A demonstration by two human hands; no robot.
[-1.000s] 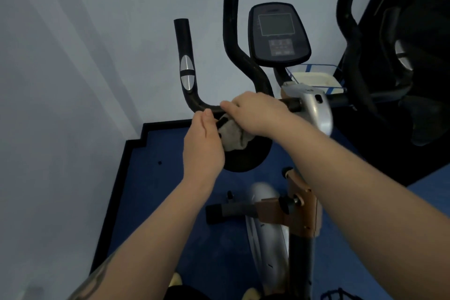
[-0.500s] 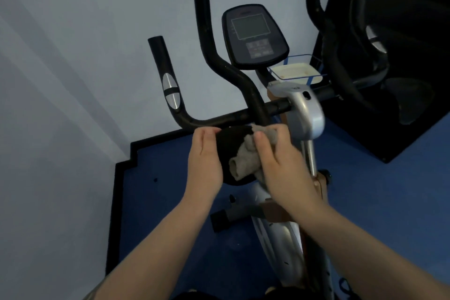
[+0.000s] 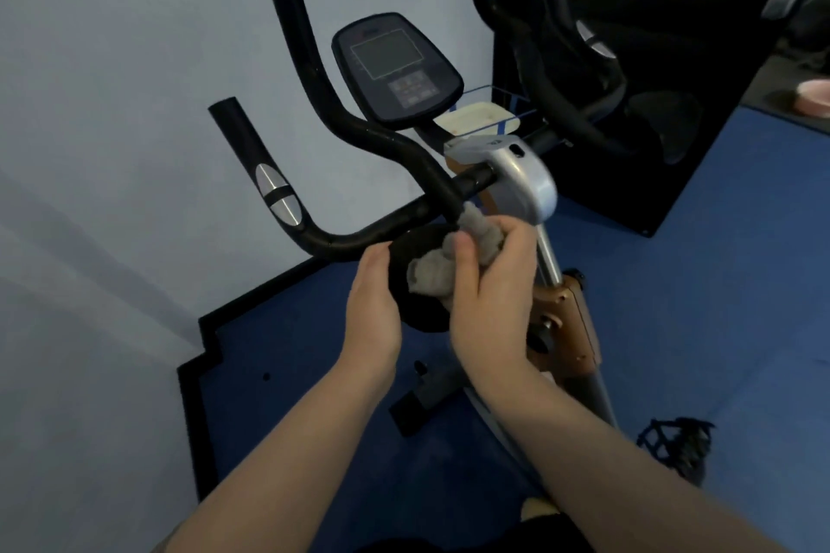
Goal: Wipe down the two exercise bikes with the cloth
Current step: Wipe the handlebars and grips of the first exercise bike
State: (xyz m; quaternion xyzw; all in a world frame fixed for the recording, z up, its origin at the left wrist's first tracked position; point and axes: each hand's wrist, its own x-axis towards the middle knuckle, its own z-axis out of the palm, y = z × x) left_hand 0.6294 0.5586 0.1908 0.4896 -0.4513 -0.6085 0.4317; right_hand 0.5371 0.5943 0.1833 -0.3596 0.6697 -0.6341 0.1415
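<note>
The grey cloth [image 3: 442, 265] is bunched against a round black pad [image 3: 420, 283] just below the handlebar [image 3: 359, 233] of the exercise bike [image 3: 507, 184], held there by the right hand [image 3: 492, 296]. The right hand's fingers are curled round the crumpled cloth, the thumb lying across its front. The left hand [image 3: 373, 310] touches the pad's left edge with its fingers straight and pressed together, holding nothing.

Above the hands, the black handlebar rises in two curved arms, the nearer one carrying a silver pulse sensor [image 3: 276, 195]. The dark console [image 3: 397, 65] with its screen and buttons sits behind the bars, and a silver housing [image 3: 516, 175] covers the top of the post beside the right hand. A copper-coloured bracket [image 3: 563, 328] clamps the post lower down. A black pedal [image 3: 673, 445] shows at lower right over the blue floor [image 3: 696, 283]. A large black-framed mirror [image 3: 651, 81] stands to the right, against the pale wall [image 3: 112, 103].
</note>
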